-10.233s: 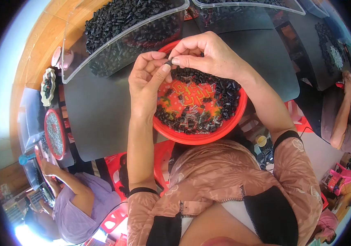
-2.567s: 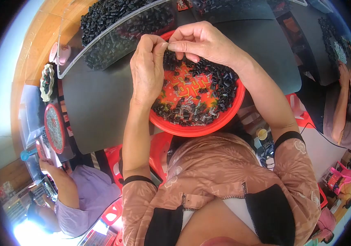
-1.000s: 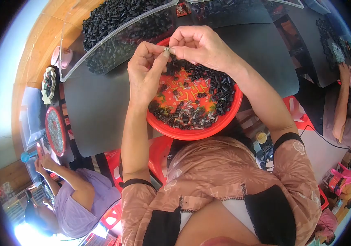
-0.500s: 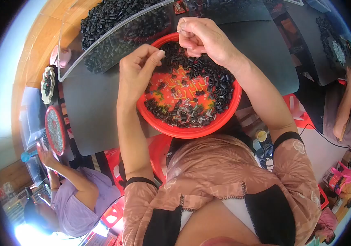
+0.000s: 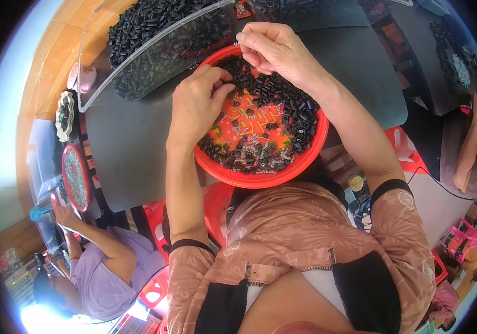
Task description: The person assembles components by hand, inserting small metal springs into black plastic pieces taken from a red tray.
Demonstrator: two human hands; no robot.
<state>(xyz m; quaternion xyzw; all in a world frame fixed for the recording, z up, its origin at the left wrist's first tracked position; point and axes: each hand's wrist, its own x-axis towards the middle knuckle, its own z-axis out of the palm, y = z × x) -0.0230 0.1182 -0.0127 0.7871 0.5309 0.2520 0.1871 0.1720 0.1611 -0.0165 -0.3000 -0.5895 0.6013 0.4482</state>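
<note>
The right hand (image 5: 280,50) has its fingertips pinched together; whether they grip a piece, I cannot tell. A loose pinch could drop one. The left hand (image 5: 194,106) has thumb and forefinger parted, and a careless sweep could scatter the black pieces (image 5: 302,119) just beside them, which lie with springs (image 5: 249,150) inside the red basin (image 5: 317,149).

Scalloped dish (image 5: 65,116) — near pink pot (image 5: 85,79)
</note>
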